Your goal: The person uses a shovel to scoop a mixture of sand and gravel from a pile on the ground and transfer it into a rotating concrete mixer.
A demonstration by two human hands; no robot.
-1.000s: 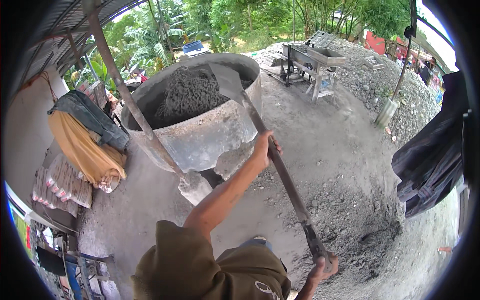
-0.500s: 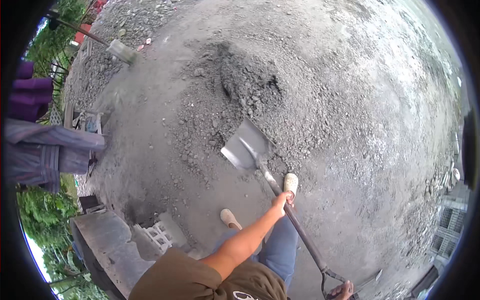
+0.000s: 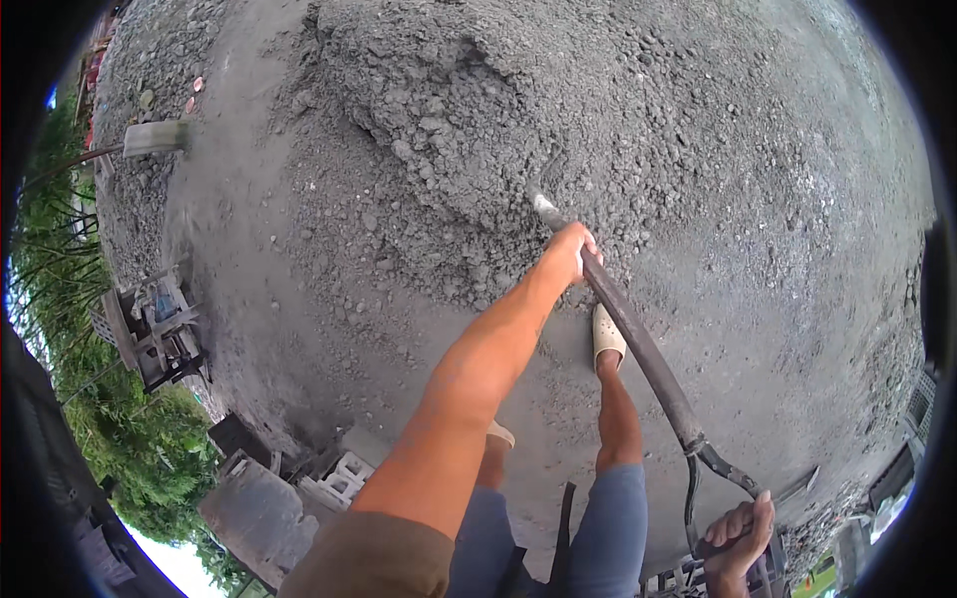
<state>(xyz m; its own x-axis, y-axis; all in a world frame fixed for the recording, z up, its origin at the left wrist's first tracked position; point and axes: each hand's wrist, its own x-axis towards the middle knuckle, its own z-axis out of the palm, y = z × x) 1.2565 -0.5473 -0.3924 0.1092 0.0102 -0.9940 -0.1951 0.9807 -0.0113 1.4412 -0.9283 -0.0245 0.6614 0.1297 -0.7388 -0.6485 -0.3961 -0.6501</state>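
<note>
Head view: we see the shovel (image 3: 648,349) slanting from lower right up into the grey heap (image 3: 429,130) ahead, its blade hidden there. The left hand (image 3: 574,249), nearer the heap, grasps it; the right hand (image 3: 738,536) curls around its rear end. We note gritty ground (image 3: 289,369) and, lower left, a metal vessel (image 3: 257,516).
</note>
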